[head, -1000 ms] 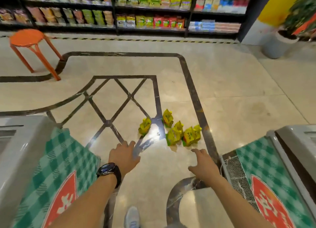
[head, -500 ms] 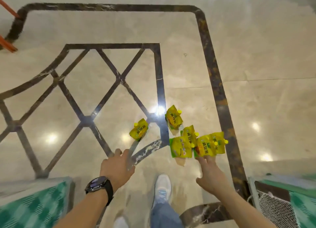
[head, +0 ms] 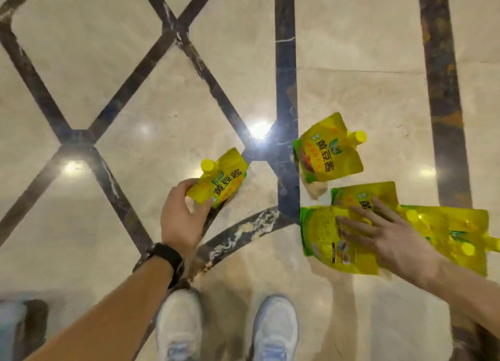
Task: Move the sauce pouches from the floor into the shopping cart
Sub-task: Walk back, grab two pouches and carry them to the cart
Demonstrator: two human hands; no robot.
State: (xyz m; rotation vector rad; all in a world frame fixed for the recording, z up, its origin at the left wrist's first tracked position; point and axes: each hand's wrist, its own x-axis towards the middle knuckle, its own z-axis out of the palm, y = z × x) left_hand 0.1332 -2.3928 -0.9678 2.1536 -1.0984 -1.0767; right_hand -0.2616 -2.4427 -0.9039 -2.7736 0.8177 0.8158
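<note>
Sauce pouches (head: 328, 155): soft, light, slick, I judge; grip the body.
Left hand (head: 181, 217): clamped on one pouch (head: 219, 183).
Right hand (head: 387, 239): spread flat on others.

We can read three large dark-green Chinese characters, 黄豆酱, running along the yellow front of the left pouch (head: 220, 180), which the left hand (head: 181, 217) grips at its lower end. We read the same 黄豆酱 on the far pouch (head: 328, 152), which lies on its own. On both, a small green logo sits beside the characters, too small for us to read. On the covered pouch (head: 362, 198), partly under the fingers of the right hand (head: 387, 233), we make out only one character, 酱. The green-edged pouch (head: 322, 236) next to it carries fine print and a small panel that we cannot read.
</note>
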